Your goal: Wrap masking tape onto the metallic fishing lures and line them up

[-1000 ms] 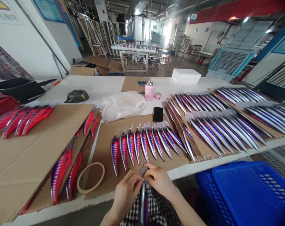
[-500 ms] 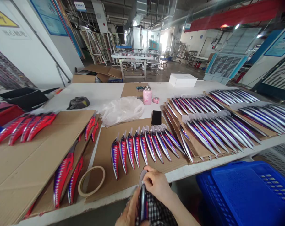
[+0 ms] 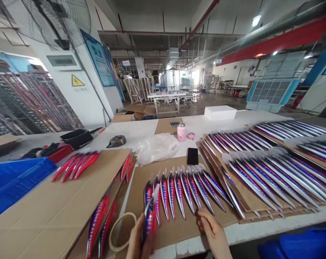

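My left hand [image 3: 138, 241] grips a painted fishing lure [image 3: 151, 217] with a red, purple and silver body, raising it over the left end of a row of similar lures [image 3: 179, 192]. That row lies side by side on a cardboard sheet [image 3: 134, 197]. My right hand [image 3: 212, 232] is apart from the held lure and holds nothing. Its fingertips are at the sheet's near part, close to the lures' lower ends. A roll of masking tape [image 3: 122, 231] lies just left of my left hand.
Silver-blue lures [image 3: 267, 180] lie on stacked cardboard at right, and red lures [image 3: 76, 165] on cardboard at left. Behind stand a phone [image 3: 192, 156], pink bottle [image 3: 181, 132], plastic bag [image 3: 157, 148] and white box [image 3: 220, 112]. A blue crate [image 3: 300, 245] sits below the near edge.
My view has turned left and up. The lure has risen from my lap to over the row. My right hand has let go and moved right.
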The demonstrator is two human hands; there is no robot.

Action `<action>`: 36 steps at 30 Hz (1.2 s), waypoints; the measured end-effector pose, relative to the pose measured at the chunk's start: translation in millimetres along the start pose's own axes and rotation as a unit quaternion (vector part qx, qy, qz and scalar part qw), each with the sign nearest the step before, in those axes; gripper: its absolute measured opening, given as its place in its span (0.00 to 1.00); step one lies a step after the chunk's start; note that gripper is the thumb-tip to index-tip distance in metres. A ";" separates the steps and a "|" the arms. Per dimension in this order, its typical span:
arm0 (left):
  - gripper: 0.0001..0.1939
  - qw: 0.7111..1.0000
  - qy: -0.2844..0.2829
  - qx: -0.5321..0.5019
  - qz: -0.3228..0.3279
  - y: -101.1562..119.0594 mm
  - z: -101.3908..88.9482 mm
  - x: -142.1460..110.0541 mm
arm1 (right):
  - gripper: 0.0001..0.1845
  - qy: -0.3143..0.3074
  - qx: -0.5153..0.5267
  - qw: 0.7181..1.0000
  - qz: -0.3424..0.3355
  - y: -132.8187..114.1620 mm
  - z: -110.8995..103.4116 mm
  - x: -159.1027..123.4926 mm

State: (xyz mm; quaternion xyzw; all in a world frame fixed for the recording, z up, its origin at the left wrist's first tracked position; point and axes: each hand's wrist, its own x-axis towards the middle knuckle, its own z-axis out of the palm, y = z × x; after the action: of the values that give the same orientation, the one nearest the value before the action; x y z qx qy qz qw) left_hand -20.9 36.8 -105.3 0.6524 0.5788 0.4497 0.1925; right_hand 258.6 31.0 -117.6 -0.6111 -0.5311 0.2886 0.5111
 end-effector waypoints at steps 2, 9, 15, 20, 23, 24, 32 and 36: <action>0.27 0.997 0.051 0.065 -0.012 -11.0 -14.3 35.0 | 0.20 0.005 -0.050 0.998 -0.044 7.0 1.1 1.6; 0.18 0.982 0.003 0.186 -0.012 -8.3 -25.7 101.7 | 0.19 0.043 -0.146 0.972 -0.179 38.0 9.2 1.5; 0.14 0.980 -0.062 0.190 0.005 4.3 -40.1 98.7 | 0.21 0.053 -0.182 0.970 -0.152 29.7 10.2 -8.2; 0.16 0.984 -0.022 0.175 -0.008 0.2 -82.1 64.1 | 0.20 0.032 -0.171 0.979 -0.106 19.8 6.7 -14.4; 0.15 0.987 -0.010 0.162 -0.012 1.2 -107.5 34.1 | 0.18 -0.005 -0.195 0.966 -0.167 0.8 18.9 -13.8; 0.14 0.987 -0.005 0.161 -0.012 2.0 -114.2 25.4 | 0.18 -0.039 -0.200 0.959 -0.197 -11.7 29.0 -13.8; 0.10 0.986 0.022 0.162 0.031 18.2 -133.6 4.3 | 0.15 -0.383 -0.225 0.837 -0.320 -128.3 173.1 -17.0; 0.10 0.985 0.011 0.165 0.054 27.8 -140.9 3.3 | 0.10 -0.388 -0.209 0.841 -0.313 -141.4 205.3 -9.7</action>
State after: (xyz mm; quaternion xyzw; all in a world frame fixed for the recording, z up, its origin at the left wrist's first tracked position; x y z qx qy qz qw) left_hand -119.0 -5.2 -9.2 0.7007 0.6110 0.3648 0.0515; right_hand 22.0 74.9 -51.6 -0.3426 -0.8968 0.2088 0.1865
